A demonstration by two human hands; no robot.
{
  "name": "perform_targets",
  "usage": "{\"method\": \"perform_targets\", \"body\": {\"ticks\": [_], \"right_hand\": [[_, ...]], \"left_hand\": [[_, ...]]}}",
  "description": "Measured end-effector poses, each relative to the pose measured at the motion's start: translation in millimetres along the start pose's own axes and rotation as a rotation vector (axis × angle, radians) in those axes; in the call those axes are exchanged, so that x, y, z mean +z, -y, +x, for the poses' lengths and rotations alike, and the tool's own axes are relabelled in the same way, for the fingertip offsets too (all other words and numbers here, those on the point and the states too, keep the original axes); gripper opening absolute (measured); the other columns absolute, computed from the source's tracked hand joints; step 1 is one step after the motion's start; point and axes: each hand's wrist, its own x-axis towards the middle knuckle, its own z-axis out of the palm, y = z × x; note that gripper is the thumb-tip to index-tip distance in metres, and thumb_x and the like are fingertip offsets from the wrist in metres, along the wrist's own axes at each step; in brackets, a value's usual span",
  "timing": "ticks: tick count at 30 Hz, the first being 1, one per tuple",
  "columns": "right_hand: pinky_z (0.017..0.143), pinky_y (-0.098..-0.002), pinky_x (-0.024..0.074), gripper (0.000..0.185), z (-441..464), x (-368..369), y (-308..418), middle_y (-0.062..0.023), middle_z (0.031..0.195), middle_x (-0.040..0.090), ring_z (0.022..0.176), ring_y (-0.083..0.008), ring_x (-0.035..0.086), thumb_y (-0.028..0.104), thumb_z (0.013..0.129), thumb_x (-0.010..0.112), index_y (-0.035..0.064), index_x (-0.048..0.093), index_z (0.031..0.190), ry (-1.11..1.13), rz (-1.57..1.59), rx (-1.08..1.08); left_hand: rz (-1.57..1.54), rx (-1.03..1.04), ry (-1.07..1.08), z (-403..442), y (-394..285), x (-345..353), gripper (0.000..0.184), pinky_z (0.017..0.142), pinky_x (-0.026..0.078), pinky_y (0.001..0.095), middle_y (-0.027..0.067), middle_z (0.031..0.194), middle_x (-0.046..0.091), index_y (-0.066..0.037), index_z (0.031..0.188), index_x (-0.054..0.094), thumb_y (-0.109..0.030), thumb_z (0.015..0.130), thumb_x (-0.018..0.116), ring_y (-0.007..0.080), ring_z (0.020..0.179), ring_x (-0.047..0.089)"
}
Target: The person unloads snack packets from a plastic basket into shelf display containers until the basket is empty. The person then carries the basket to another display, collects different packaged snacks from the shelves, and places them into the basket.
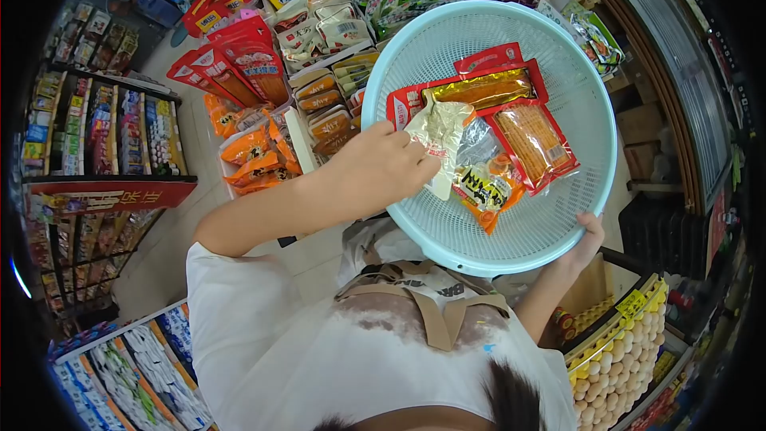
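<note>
A light blue plastic basket is tilted in front of my body. My right hand grips its lower right rim. Over the basket's left side, my left hand has its fingers closed on the edge of a cream-coloured packet. Beside this packet lie a red-edged packet with a gold-brown centre, a red-edged packet of flat orange-brown food and an orange and clear packet. Another red packet shows behind them.
Snack packets fill bins beyond the basket. Orange packets lie in a white bin at the left. Shelves of small goods stand at far left. Eggs are stacked at lower right, and a sliding glass door is at right.
</note>
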Motion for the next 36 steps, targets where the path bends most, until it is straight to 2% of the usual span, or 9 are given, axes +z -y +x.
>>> {"method": "perform_targets", "body": {"ticks": [11,13,14,17,20,22,25,29,36], "right_hand": [[0.090,-0.0443,0.0428,0.066,-5,6,2,-0.0248,0.111,0.044,0.102,-0.0360,0.047,0.000,0.053,0.046,-0.0060,0.034,0.117,-0.002,-0.022,0.015],[0.090,-0.0446,0.0427,0.066,-5,5,3,-0.0247,0.112,0.043,0.103,-0.0360,0.047,0.000,0.053,0.046,-0.0059,0.034,0.118,0.009,-0.020,0.008],[0.090,-0.0449,0.0425,0.066,-4,4,3,-0.0246,0.112,0.043,0.103,-0.0360,0.047,-0.001,0.053,0.046,-0.0058,0.034,0.118,0.021,-0.016,-0.002],[0.089,-0.0448,0.0442,0.065,-3,-3,8,-0.0240,0.110,0.046,0.100,-0.0354,0.050,-0.001,0.053,0.045,-0.0058,0.036,0.117,0.015,-0.005,0.018],[0.090,-0.0427,0.0413,0.068,1,-17,21,-0.0208,0.106,0.046,0.100,-0.0333,0.048,0.000,0.051,0.045,-0.0025,0.037,0.118,0.035,0.002,0.081],[0.089,-0.0421,0.0419,0.068,6,-34,33,-0.0203,0.106,0.047,0.100,-0.0333,0.048,0.001,0.051,0.045,-0.0022,0.038,0.118,0.056,0.025,0.085],[0.089,-0.0415,0.0429,0.067,10,-40,45,-0.0189,0.106,0.048,0.100,-0.0330,0.049,0.001,0.052,0.045,-0.0007,0.038,0.118,0.078,0.047,0.078],[0.091,-0.0428,0.0420,0.069,16,-37,45,-0.0182,0.109,0.047,0.102,-0.0330,0.048,0.001,0.051,0.044,-0.0002,0.038,0.120,-0.061,0.068,-0.113],[0.093,-0.0443,0.0411,0.062,22,-40,41,-0.0237,0.114,0.046,0.105,-0.0351,0.048,-0.002,0.054,0.042,-0.0070,0.039,0.116,0.007,0.086,-0.109]], "left_hand": [[0.028,-0.104,0.223,24,12,-1,0.002,0.064,0.040,0.0301,0.0072,0.060,0.059,-0.008,0.061,0.061,-0.009,0.063,0.060,0.0216,0.063,0.059],[-0.016,-0.072,0.570,34,13,-6,0.008,0.062,0.039,0.0336,0.0087,0.068,0.062,-0.008,0.067,0.063,-0.015,0.068,0.059,0.0217,0.064,0.060],[-0.014,-0.072,0.567,34,13,-4,0.008,0.062,0.039,0.0336,0.0087,0.068,0.062,-0.008,0.067,0.063,-0.015,0.068,0.059,0.0217,0.064,0.060],[-0.097,-0.075,0.488,32,12,2,0.012,0.063,0.040,0.0341,0.0103,0.067,0.061,-0.007,0.070,0.063,-0.018,0.067,0.060,0.0228,0.066,0.060],[-0.159,-0.003,0.109,27,9,-14,0.014,0.072,0.043,0.0364,0.0098,0.081,0.061,-0.005,0.082,0.062,-0.012,0.072,0.057,0.0247,0.077,0.059],[-0.288,-0.017,-0.333,26,9,-31,0.015,0.074,0.045,0.0365,0.0079,0.091,0.061,-0.006,0.086,0.061,-0.012,0.072,0.058,0.0241,0.084,0.058],[-0.175,-0.151,-0.524,19,37,-31,0.013,0.073,0.047,0.0346,0.0083,0.088,0.061,-0.006,0.085,0.061,-0.010,0.072,0.060,0.0245,0.084,0.059],[-0.191,-0.448,-0.410,21,103,-10,0.016,0.070,0.047,0.0342,0.0108,0.082,0.061,-0.003,0.087,0.060,-0.016,0.076,0.058,0.0252,0.078,0.059],[0.068,-0.519,-0.344,55,157,69,0.021,0.069,0.046,0.0371,0.0106,0.082,0.061,-0.004,0.087,0.059,-0.022,0.077,0.058,0.0283,0.077,0.058]]}}
